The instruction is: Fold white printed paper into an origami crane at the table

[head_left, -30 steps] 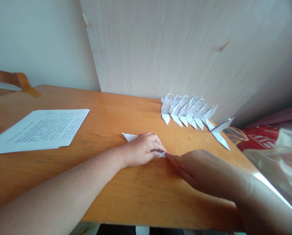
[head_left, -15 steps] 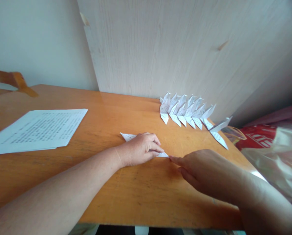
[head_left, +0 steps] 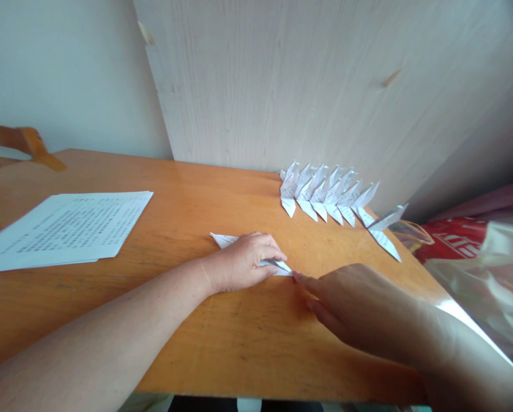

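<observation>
Orange-brown wood is filling most of the view: a glossy worktop (head_left: pixel 188 206) is standing against a pale wall, with a light wood-grain board (head_left: pixel 303 86) leaning up behind it. Near the middle of the worktop a folded paper piece (head_left: pixel 224 240) is lying flat. It is white with faint grey print, long and narrow, and is tapering to a sharp point at each end. The left hand (head_left: pixel 243 263) is covering its middle, curled over it with fingers and thumb pressing it down, so only the left point and a thin strip toward the right point are showing. The right hand (head_left: pixel 355 303) is lying low over the worktop just to the right, palm down and fingers stretched out and loosely together. It is gripping nothing, and its forefinger tip is touching the paper's right point. The two hands are sitting close, almost meeting at that point. Compared with half a second ago, the right forefinger is resting slightly nearer the left hand's fingers and the right point is looking a little shorter beyond them; the left hand is keeping its place on the paper. Behind, at the foot of the board, a row of folded paper pieces (head_left: pixel 325 197) of the same kind is overlapping like scales, unchanged. Far to the left a stack of printed sheets (head_left: pixel 71 226) is lying flat, also unmoved, and off the right edge a red and clear plastic bag (head_left: pixel 475 252) is showing.
</observation>
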Tool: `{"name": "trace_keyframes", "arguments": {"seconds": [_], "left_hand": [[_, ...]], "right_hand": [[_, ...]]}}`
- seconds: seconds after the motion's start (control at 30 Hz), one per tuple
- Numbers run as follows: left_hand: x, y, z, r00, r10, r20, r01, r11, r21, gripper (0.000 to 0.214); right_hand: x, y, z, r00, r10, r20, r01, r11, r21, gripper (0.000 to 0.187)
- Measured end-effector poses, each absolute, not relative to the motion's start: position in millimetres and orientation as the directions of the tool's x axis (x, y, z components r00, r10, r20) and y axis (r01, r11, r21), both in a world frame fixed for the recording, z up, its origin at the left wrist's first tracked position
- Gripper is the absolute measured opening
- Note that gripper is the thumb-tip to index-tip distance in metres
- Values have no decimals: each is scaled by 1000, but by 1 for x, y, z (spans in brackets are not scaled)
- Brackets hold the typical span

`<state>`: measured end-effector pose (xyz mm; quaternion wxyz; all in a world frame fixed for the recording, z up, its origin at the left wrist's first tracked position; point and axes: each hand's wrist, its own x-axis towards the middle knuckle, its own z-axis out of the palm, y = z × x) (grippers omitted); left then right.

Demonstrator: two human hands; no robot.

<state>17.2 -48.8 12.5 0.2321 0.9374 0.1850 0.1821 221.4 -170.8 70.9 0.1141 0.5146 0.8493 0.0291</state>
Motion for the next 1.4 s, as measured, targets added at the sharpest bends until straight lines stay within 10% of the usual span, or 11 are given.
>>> {"name": "trace_keyframes", "arguments": {"seconds": [0.63,1.4], "left_hand": [[39,-58,11,627,775,-73,765,-596,246,108],[24,-42,11,434,899,-67,888,-413,203,88]], "right_hand": [[214,-174,69,-439,880,-179,848,472,241,33],[210,-173,73,-423,891,-165,857,453,245,34]]}}
